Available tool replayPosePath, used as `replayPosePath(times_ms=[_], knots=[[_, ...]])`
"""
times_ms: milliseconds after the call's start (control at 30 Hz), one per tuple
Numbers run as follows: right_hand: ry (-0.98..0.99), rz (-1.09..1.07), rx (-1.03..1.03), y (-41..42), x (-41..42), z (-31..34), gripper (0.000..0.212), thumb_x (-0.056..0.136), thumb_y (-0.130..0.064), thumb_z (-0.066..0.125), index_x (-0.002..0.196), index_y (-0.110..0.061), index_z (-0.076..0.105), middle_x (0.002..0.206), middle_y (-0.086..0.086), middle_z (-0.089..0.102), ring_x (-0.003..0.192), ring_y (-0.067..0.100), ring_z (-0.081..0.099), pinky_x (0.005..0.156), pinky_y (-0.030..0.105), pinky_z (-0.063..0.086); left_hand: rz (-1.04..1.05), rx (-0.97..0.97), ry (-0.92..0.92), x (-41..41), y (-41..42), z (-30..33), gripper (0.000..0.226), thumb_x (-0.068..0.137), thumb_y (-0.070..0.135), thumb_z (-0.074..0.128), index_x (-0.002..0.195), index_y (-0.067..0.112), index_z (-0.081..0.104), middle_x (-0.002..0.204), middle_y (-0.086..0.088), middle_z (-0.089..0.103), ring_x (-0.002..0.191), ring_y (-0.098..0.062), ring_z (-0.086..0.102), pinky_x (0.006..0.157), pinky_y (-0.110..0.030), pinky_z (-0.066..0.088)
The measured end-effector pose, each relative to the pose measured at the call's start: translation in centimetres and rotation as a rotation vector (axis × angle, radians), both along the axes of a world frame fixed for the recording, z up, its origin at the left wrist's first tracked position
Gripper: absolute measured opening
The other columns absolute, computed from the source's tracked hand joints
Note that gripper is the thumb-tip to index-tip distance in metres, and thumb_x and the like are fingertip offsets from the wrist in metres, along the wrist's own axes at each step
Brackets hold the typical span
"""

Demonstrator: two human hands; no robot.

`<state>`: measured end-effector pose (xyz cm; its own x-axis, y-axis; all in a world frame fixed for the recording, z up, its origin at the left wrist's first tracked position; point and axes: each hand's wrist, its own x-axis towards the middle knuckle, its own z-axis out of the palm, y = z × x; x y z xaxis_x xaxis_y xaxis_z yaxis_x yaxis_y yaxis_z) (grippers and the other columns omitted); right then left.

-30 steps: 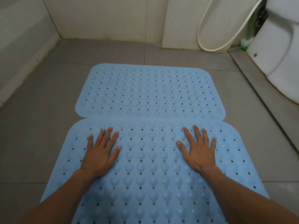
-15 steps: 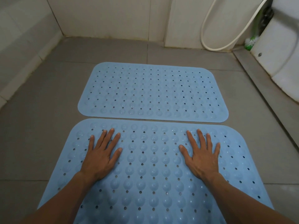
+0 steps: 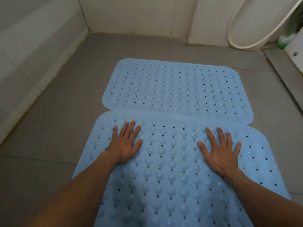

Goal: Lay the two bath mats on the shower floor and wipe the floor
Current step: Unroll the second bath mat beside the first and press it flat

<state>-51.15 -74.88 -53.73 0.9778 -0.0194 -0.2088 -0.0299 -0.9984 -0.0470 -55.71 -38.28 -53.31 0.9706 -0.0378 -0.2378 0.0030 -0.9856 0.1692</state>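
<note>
Two light blue bath mats lie on the grey tiled floor of a shower. The far mat lies flat, its long side running left to right, dotted with small holes and rows of round bumps. The near mat lies just in front of it, the same colour and pattern, and reaches down past the bottom edge of the view. The far edge of the near mat meets the near edge of the far mat along most of its length and seems to overlap it slightly; at the left and right rounded corners a small wedge of floor shows between them.

Both hands rest palm down on the near mat, close to its far edge. The left hand lies on the left part of the mat, fingers straight and a little spread, pointing away from the person. The right hand lies on the right part, fingers also straight and fanned wider. Neither grip is clenched or grasping anything: both are released, flat against the mat. Both bare forearms run in from the bottom of the view.

Pale wall tiles rise at the back and on the left. A white hose loops down the back wall at the right. At the far right edge stands a white fixture, with a green and white brush just behind it.
</note>
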Motion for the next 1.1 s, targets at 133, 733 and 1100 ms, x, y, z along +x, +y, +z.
replayPosePath(times_ms=[133, 733, 1100], knots=[[-0.012, 0.000, -0.043, 0.9, 0.2, 0.8, 0.085, 0.080, -0.080, -0.006, 0.155, -0.041, -0.009, 0.166, 0.001, -0.017, 0.152, 0.028, -0.017, 0.119, 0.062, -0.008, -0.010, -0.092, -0.124, 0.9, 0.6, 1.7, 0.060, 0.097, 0.055, 0.016, 0.149, 0.026, 0.025, 0.159, -0.001, 0.020, 0.147, -0.022, 0.013, 0.121, -0.045, -0.002], [-0.225, 0.088, 0.202, 21.2, 0.7, -0.3, 0.060, 0.099, -0.054, 0.030, 0.149, -0.023, 0.037, 0.163, 0.010, 0.023, 0.152, 0.025, 0.014, 0.124, 0.053, 0.005, 0.133, -0.004, -0.271, 3.7, 0.9, -0.7, 0.069, 0.098, 0.046, 0.028, 0.153, 0.007, 0.014, 0.160, -0.022, 0.005, 0.148, -0.037, 0.004, 0.119, -0.056, 0.004], [-0.297, -0.018, 0.164, 22.5, 1.4, 0.4, 0.053, 0.096, -0.052, 0.039, 0.135, -0.016, 0.048, 0.154, 0.012, 0.037, 0.146, 0.029, 0.029, 0.121, 0.056, 0.014, 0.117, 0.003, -0.285, 4.5, 0.9, -0.1, 0.072, 0.098, 0.050, 0.029, 0.152, 0.006, 0.016, 0.160, -0.021, 0.006, 0.148, -0.036, 0.003, 0.118, -0.060, 0.003]])
